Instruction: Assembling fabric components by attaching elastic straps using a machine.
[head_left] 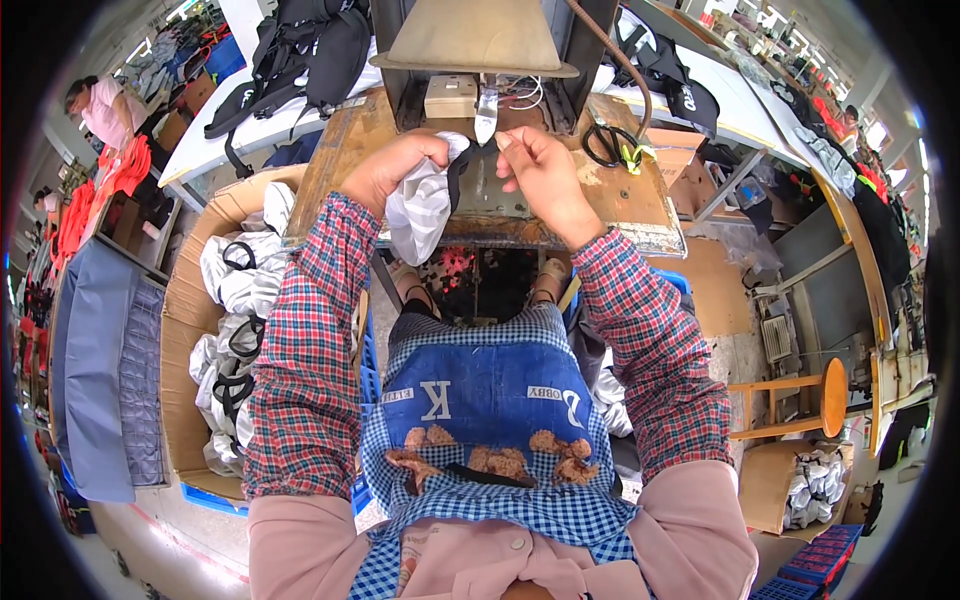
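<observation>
My left hand (392,168) is closed on a silver-grey fabric piece (420,215) with a black edge band, which hangs over the front edge of the worn wooden worktable (340,150). The black band reaches toward the pointed metal tip (486,118) of a machine. Right of that tip, my right hand (540,175) has its thumb and forefinger pinched together. What they hold, if anything, is too small to make out. Black-handled scissors (603,146) with a yellow-green strip lie on the table beyond my right hand.
A large cardboard box (190,330) of grey fabric pieces with black loops stands at my left. Black bags (310,60) lie on a white table behind. At right are a wooden stool (830,398) and a smaller box (765,485). A person (110,105) works far left.
</observation>
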